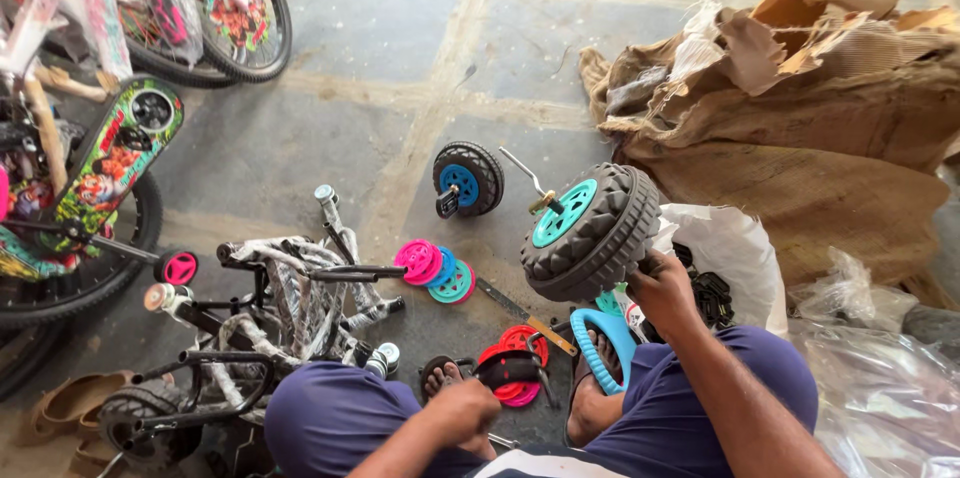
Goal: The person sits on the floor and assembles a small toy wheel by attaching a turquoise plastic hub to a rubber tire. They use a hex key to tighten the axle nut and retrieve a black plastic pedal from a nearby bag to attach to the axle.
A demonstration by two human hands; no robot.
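Seen from the head camera: I am holding up a wheel (592,231), black tyre with teal hub, in my right hand (660,290), whose grip is clamping its lower rim. An axle bolt (535,188) is sticking out of the hub, on the side away from that grip. My left hand (462,410) is closing around a dark tool (508,369), just above red discs (512,348) on the floor (400,68). Beyond it, a smaller wheel (467,179) is standing, with pink and teal discs (435,270) nearer.
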